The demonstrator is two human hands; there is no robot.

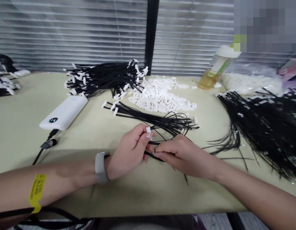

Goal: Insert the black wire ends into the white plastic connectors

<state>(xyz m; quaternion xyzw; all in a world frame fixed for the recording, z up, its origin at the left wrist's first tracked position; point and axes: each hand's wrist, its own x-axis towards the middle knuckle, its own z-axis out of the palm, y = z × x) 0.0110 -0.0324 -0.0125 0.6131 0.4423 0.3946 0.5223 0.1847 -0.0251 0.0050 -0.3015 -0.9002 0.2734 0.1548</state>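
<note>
My left hand point(126, 153) is closed, its thumb and fingers pinching a small white connector point(148, 130) and black wires near it. Close beside it, my right hand point(186, 155) pinches black wires point(158, 156) between thumb and fingertips. Exactly which wires run into the connector is hidden by the fingers. Just beyond both hands lies a loose bundle of black wires point(143, 116) with white connectors at its left end. Behind that bundle is a heap of loose white connectors point(159, 97).
A large stack of black wires with white connectors point(102, 78) lies at the back. On the left sits a white power bank point(64, 111) with a cable plugged in. A tilted bottle point(213, 70), a clear plastic bag point(253, 80) and a big wire pile point(262, 127) are on the right.
</note>
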